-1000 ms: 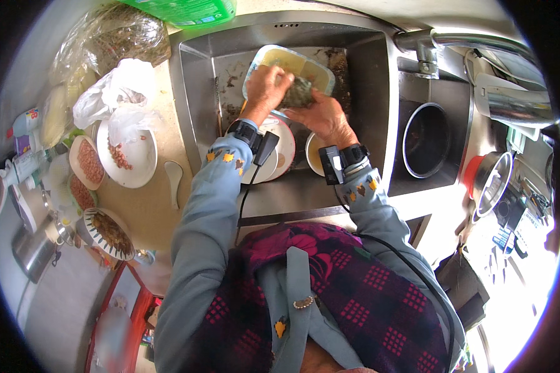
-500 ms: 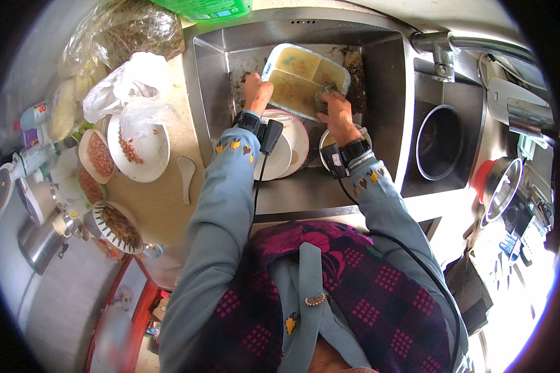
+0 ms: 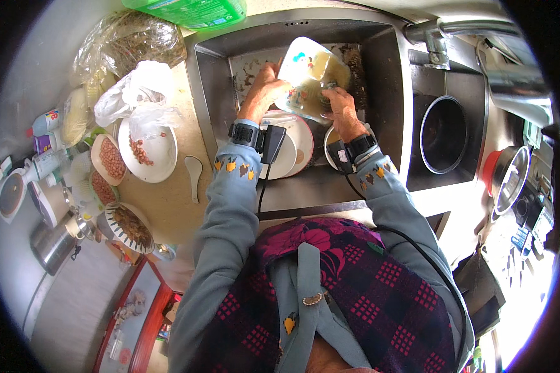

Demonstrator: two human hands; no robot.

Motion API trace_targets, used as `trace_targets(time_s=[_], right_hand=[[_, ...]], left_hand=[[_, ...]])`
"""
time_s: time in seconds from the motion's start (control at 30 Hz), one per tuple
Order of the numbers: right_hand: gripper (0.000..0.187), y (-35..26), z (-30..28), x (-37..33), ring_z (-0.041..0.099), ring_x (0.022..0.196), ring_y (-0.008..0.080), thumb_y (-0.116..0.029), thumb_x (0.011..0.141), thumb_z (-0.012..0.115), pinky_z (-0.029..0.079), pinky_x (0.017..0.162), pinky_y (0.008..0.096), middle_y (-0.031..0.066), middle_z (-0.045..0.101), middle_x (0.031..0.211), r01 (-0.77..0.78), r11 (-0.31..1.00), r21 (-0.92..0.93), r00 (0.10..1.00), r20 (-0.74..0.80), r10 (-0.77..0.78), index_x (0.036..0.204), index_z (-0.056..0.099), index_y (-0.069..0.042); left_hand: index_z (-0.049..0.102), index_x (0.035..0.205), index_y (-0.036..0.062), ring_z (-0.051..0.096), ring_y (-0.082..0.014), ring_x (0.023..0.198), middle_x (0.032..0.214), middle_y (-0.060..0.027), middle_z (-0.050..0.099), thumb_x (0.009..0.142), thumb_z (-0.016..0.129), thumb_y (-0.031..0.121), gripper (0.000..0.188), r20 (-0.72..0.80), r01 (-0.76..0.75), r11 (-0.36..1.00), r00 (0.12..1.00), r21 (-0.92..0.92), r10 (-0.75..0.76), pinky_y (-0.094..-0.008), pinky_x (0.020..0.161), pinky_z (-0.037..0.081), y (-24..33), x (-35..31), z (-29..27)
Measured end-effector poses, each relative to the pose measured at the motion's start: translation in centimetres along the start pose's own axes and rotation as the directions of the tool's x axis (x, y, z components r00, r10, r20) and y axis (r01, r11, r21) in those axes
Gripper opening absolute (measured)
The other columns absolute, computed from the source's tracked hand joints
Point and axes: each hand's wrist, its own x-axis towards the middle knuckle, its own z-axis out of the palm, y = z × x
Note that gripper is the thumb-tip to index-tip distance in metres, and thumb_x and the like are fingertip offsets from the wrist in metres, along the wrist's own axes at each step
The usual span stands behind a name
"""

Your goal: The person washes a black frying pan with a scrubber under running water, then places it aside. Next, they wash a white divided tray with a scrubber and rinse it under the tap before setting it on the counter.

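Observation:
A pale divided tray (image 3: pixel 314 58) with coloured pictures on it is tilted over the sink, and cloudy water lies along its right part. My left hand (image 3: pixel 267 89) is closed on the tray's left edge. At its lower right, my right hand (image 3: pixel 344 113) is closed round a greyish scrubber, mostly hidden by the fingers and pressed to the tray. Below the tray, white bowls and a red-rimmed plate (image 3: pixel 303 146) sit in the sink. Another pale bowl (image 3: pixel 331 158) is partly covered by my right wrist.
The steel sink (image 3: pixel 379 74) has dark scraps on its floor. A black pot (image 3: pixel 443 133) stands in the right basin below the faucet (image 3: pixel 438 46). On the left counter lie a white spoon (image 3: pixel 193 177), a plate with peanuts (image 3: pixel 158 152) and plastic bags. A green bottle (image 3: pixel 193 12) is behind.
The tray has turned and tipped, its left side raised, and its water has run toward the right. My left hand has moved up along its edge. My right hand stays at the lower right.

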Motion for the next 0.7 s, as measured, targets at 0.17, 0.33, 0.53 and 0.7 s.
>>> trace_targets(time_s=[0.17,0.33,0.53,0.7], right_hand=[[0.074,0.0,-0.6,-0.3,0.056,0.102,0.0302,-0.016,0.075,0.072,0.050,0.074,0.0467,0.0167,0.054,0.124,0.020,0.998,0.058,0.999,-0.030,-0.018,0.139,0.037,-0.001],[0.072,-0.5,-0.9,-1.7,0.057,0.100,0.0296,-0.009,0.077,0.068,0.053,0.069,0.0452,0.0187,0.051,0.125,-0.006,0.968,0.252,0.999,0.035,-0.002,0.139,0.034,0.001],[0.013,-1.7,-1.9,-5.4,0.060,0.092,0.0255,-0.005,0.083,0.060,0.053,0.073,0.0478,0.0097,0.061,0.096,0.028,0.887,0.460,0.970,0.204,-0.136,0.096,0.059,-0.003],[0.011,-1.2,-4.0,-7.9,0.061,0.088,0.0267,-0.003,0.083,0.059,0.053,0.077,0.0494,0.0111,0.062,0.093,-0.025,0.826,0.563,0.950,0.271,-0.155,0.093,0.060,-0.004]], left_hand=[[0.062,0.076,-0.0090,0.064,-0.0262,0.064,0.069,-0.0190,0.064,0.073,0.060,0.018,0.028,0.188,-0.115,0.824,0.982,0.554,0.011,-0.0382,0.063,0.050,3.9,-1.5,2.1],[0.064,0.088,-0.0043,0.065,-0.0389,0.076,0.081,-0.0264,0.064,0.075,0.057,0.017,0.026,0.015,-0.086,0.759,0.995,0.645,0.100,-0.0423,0.069,0.051,7.8,-5.4,2.3],[0.062,0.102,-0.0006,0.064,-0.0393,0.082,0.089,-0.0245,0.065,0.079,0.054,0.012,0.027,-0.156,-0.113,0.715,0.941,0.690,0.299,-0.0433,0.071,0.051,9.3,-11.1,-1.1],[0.062,0.094,-0.0043,0.064,-0.0380,0.075,0.080,-0.0241,0.064,0.078,0.054,0.007,0.021,-0.332,-0.127,0.792,0.859,0.597,0.389,-0.0426,0.066,0.050,7.1,-14.3,-2.7]])
